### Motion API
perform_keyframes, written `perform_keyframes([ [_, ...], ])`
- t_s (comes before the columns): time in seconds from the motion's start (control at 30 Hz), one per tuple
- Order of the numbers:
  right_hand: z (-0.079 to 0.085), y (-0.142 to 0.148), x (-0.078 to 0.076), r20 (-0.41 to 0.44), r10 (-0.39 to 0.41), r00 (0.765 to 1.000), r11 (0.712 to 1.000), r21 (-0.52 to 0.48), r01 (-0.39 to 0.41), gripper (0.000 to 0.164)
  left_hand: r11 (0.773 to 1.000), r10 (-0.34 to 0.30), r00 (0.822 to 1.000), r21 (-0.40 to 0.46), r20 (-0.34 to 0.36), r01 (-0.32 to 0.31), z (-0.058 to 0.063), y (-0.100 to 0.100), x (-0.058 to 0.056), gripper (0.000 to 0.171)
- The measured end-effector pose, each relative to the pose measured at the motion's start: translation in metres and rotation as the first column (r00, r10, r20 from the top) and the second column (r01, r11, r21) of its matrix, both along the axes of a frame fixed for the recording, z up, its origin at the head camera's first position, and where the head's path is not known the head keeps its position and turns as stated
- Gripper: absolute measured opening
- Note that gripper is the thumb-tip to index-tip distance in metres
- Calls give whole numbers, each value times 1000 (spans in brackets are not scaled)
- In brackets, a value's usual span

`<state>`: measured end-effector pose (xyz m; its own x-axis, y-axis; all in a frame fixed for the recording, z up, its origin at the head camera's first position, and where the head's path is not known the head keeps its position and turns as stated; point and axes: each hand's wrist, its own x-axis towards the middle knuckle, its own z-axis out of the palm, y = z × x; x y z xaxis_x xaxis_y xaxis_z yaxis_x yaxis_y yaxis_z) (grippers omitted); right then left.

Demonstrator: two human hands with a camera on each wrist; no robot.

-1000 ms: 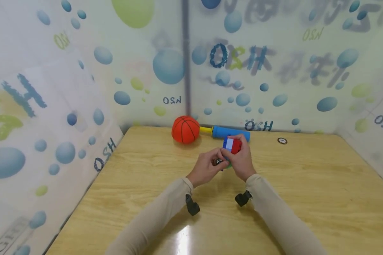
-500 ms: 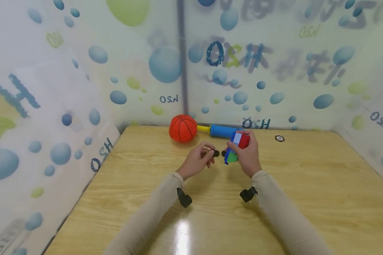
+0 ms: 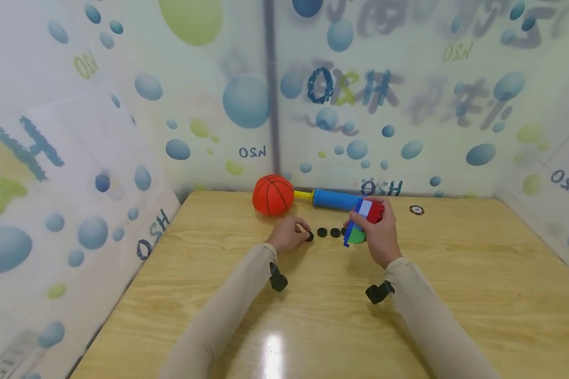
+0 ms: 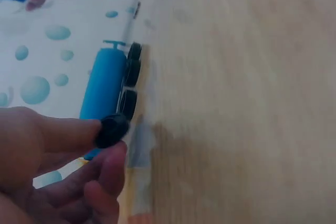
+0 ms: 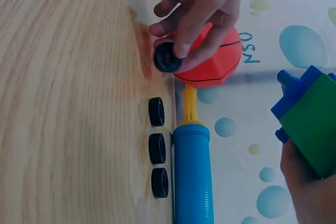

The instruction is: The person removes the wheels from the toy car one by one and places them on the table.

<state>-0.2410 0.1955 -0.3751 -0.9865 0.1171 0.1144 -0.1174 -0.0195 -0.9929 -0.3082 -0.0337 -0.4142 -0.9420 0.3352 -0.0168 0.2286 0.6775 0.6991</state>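
My left hand (image 3: 286, 234) pinches a small black toy wheel (image 5: 167, 57) between thumb and fingers, low over the table. Three more black wheels stand in a row to its right: one nearest the hand (image 5: 156, 111), a middle one (image 5: 157, 148) and a far one (image 5: 159, 182). My right hand (image 3: 383, 234) grips a toy block vehicle body (image 3: 356, 235) with red, white and green blocks on a blue base, held above the table. It partly covers the far wheel in the head view. Blue pegs jut from the body's base in the right wrist view.
A red toy basketball (image 3: 273, 195) sits at the table's back edge. Beside it lies a blue pump (image 3: 336, 200) with a yellow end. A round chip-like disc (image 3: 417, 210) lies at the back right. Patterned walls (image 3: 194, 105) enclose the wooden table (image 3: 322, 316).
From both hands together at the vehicle body, they have parted: the left moved left and down with a wheel, the right moved right with the body. A row of wheels now shows between them.
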Motion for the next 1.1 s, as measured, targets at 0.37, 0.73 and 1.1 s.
perform_keyframes([
  [0.37, -1, 7, 3, 44, 4, 999, 999, 32, -5, 47, 979, 31, 995, -197, -98, -50, -5, 11, -23, 6],
  [0.73, -4, 11, 4, 58, 29, 998, 999, 44, -32, 48, 989, 73, 997, -125, -27, -76, -2, 18, -31, 15],
  [1.1, -6, 17, 4, 105, 147, 984, 974, 160, -163, 48, 988, -96, 995, 115, -39, 100, 38, 1, -9, 19],
])
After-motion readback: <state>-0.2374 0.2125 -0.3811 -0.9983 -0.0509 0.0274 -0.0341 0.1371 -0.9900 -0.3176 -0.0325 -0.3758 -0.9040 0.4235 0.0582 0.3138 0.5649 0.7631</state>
